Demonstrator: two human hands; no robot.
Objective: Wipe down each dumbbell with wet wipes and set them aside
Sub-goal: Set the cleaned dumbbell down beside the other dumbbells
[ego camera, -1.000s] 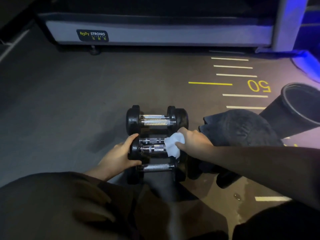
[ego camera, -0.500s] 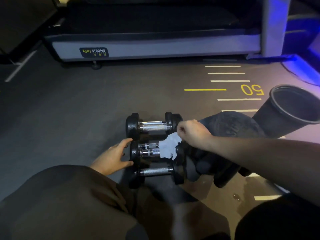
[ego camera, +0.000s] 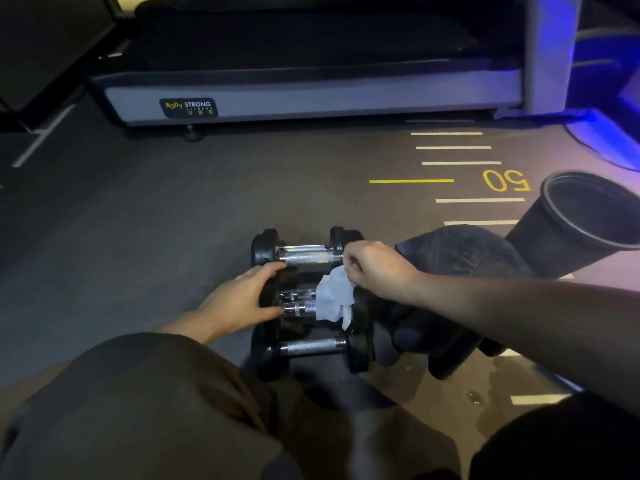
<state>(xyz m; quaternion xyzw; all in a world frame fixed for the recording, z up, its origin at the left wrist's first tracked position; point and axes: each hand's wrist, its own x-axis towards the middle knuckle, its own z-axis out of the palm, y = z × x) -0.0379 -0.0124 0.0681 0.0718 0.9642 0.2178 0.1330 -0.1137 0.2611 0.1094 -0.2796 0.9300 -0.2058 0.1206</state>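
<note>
Head view: my right hand (ego camera: pixel 375 268) pinches the wipe (ego camera: pixel 335 298) over the middle dumbbell (ego camera: pixel 299 306), stacked between two others at 12 and 6 o'clock; my left hand (ego camera: pixel 239 299), fingers spread, braces its end against rolling.

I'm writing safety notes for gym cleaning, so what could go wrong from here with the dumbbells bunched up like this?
The dumbbells lie packed close together, so the left hand, resting against one end, could get fingers pinched if one rolls. The wet wipe hangs loosely from the right hand and may miss the ends. The wet patch on the floor could be slippery.
</note>
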